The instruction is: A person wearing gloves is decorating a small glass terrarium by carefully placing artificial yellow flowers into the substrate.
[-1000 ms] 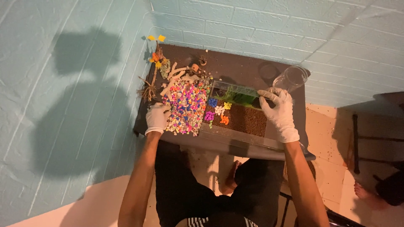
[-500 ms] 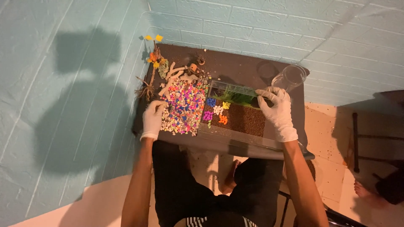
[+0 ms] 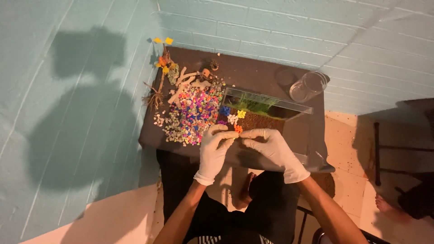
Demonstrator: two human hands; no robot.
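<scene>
Two gloved hands [image 3: 244, 147], fingertips meeting, over glass tank [image 3: 271, 124]

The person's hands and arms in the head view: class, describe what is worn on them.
Both the left hand and the right hand wear thin, close-fitting white disposable gloves that end in a rolled cuff just past the wrist. Above the cuffs both forearms are bare: no sleeves, watch or jewellery visible.

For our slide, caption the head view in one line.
Two gloved hands, left hand and right hand, meet over a glass tank beside coloured pebbles.
</scene>
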